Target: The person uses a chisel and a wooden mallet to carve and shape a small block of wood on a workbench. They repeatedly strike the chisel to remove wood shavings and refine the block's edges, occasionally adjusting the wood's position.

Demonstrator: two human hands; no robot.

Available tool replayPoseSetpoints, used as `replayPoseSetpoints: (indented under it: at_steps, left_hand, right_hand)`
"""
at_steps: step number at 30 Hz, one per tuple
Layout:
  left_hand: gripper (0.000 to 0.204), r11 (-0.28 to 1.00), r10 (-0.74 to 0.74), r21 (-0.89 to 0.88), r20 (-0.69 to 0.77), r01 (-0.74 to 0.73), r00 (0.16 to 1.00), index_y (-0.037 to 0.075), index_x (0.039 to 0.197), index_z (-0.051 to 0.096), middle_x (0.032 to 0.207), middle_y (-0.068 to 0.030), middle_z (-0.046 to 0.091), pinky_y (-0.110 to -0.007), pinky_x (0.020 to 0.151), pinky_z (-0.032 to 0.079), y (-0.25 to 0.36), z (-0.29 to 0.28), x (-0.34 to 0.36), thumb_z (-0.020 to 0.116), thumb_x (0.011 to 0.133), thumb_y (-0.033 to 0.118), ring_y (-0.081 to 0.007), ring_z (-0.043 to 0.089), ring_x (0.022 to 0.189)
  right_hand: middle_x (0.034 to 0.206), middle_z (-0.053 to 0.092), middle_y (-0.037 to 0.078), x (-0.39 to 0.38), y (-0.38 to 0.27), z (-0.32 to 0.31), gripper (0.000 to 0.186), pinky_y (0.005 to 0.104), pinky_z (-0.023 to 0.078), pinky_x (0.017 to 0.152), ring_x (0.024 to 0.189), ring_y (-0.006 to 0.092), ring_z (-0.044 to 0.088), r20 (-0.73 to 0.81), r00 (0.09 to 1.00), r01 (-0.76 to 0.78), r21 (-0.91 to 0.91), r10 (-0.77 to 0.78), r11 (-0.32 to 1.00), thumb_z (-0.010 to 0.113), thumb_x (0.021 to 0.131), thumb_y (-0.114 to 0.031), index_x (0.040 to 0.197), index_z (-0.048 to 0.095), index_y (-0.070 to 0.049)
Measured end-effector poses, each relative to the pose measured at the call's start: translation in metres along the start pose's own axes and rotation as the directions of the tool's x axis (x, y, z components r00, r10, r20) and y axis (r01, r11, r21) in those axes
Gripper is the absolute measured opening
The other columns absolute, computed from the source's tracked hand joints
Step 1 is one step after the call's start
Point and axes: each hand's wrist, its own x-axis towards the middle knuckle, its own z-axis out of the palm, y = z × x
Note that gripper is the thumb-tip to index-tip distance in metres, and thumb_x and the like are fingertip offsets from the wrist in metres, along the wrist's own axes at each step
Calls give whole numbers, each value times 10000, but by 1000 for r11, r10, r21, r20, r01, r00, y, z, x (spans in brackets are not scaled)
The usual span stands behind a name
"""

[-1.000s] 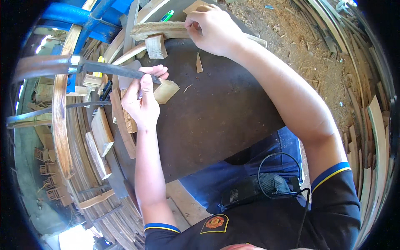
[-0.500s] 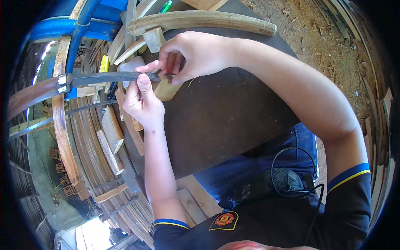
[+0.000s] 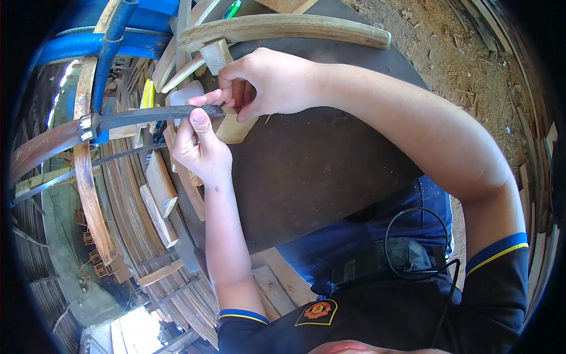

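Note:
A long tool with a narrow dark metal blade (image 3: 147, 114) lies across the left of the view. Its thick wooden handle (image 3: 44, 146) points left, joined to the blade by a shiny metal collar (image 3: 87, 127). My left hand (image 3: 203, 144) pinches the blade close to its tip, thumb on top. Fingers curled, my right hand (image 3: 268, 82) is closed right at the tip; what its fingertips hold, if anything, is hidden. Beneath the fingers, a pale wood block (image 3: 236, 130) rests on the dark tabletop (image 3: 312, 171).
A long curved wooden piece (image 3: 289, 28) lies along the table's far side, beside a small wood block (image 3: 217, 56). Leftward are a yellow brush (image 3: 147, 94), a saw blade (image 3: 121, 151), stacked wood strips and blue metal pipes (image 3: 115, 41). Shavings cover the ground (image 3: 442, 65) at right.
The tool's collar and handle have dipped slightly, tilting the blade. My right hand has shifted a little left and down at the tip; my left hand keeps its hold.

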Motion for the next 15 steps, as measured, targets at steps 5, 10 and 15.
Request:
replayPoseSetpoints:
  at_steps: [5, 10, 15]
  left_hand:
    - [443, 997, 44, 68, -2, -43, 999, -49, 1075, 699, 1001, -145, 770, -348, 895, 535, 2, 1, 1, 520, 1101, 354, -197, 720, 957]
    - [458, 997, 50, 60, -6, -50, 999, -56, 1062, 704, 986, -141, 768, -330, 874, 539, 5, 3, 1, 507, 1106, 355, -190, 716, 945]
    - [467, 992, 63, 110, -30, -59, 998, -59, 1041, 708, 983, -132, 768, -317, 846, 540, 8, 7, 0, 495, 1111, 351, -174, 711, 928]
  right_hand:
    - [933, 759, 110, 1, 0, 1, 242, 373, 585, 820, 885, 244, 741, -1, 1000, 0, -35, 0, 999, 829, 799, -73, 989, 691, -17]
    - [929, 759, 115, 1, -2, 1, 224, 366, 589, 801, 867, 231, 742, 3, 1000, 6, -47, -6, 999, 814, 808, -44, 989, 685, -11]
    - [925, 759, 112, -1, -4, -1, 221, 371, 588, 790, 868, 237, 739, 4, 1000, 6, -36, -6, 999, 808, 808, -41, 990, 684, -13]
